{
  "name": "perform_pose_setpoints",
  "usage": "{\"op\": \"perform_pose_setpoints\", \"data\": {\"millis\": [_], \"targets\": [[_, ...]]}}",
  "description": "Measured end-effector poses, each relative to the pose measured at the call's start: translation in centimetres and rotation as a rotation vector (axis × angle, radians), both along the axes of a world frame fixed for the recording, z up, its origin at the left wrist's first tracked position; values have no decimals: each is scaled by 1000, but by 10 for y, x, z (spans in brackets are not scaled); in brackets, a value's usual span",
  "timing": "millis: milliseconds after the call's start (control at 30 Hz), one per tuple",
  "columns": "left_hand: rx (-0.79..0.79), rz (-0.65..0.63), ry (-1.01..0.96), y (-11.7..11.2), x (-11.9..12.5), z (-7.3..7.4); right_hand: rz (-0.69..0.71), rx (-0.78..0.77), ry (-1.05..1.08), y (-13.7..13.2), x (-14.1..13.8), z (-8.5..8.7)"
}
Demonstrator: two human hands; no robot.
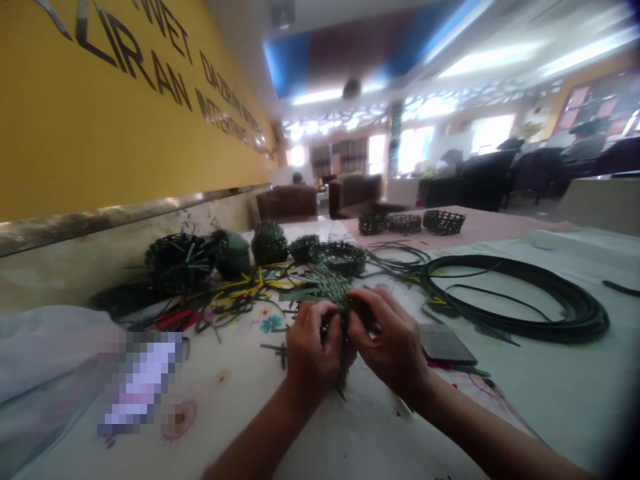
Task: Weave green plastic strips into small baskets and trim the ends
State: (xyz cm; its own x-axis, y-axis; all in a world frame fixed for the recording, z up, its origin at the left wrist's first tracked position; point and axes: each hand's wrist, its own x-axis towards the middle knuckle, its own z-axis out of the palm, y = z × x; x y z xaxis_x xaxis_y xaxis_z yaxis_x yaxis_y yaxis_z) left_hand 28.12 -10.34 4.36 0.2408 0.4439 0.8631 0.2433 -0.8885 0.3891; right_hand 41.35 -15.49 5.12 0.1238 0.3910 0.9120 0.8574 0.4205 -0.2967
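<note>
My left hand (313, 347) and my right hand (393, 340) meet over the table, both gripping a partly woven dark green basket piece (330, 287) whose loose strips fan out toward the far side. The fingers of both hands pinch the strips at the near edge of the weave, which they partly hide. The piece rests low over a white cloth with flower embroidery (260, 373).
Several finished dark woven baskets (270, 243) stand along the wall at the back left, three more (443, 221) on a far pink table. A big coil of dark strip (540, 300) lies at right, a dark phone (445, 345) beside my right hand. Loose strips (225, 300) litter the left.
</note>
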Motion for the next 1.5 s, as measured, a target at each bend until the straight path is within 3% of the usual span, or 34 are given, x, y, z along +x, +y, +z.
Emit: {"op": "perform_pose_setpoints", "data": {"millis": [167, 433, 733, 1100, 1500], "targets": [[-59, -11, -8, 0, -3, 0, 34, -88, 15, 0, 2, 5], [-478, -26, -182, -6, -2, -4, 68, -208, 124, -3, 0, 10], [-756, -237, -334, -9, 0, 6, 104, -411, 507, -4, -7, 14], [-847, -361, -411, -10, 8, 5, 28, -421, 444, 0, -3, 14], [-1024, -502, -379, -1, 5, 10, 122, -446, 439, -1, 0, 12]]}}
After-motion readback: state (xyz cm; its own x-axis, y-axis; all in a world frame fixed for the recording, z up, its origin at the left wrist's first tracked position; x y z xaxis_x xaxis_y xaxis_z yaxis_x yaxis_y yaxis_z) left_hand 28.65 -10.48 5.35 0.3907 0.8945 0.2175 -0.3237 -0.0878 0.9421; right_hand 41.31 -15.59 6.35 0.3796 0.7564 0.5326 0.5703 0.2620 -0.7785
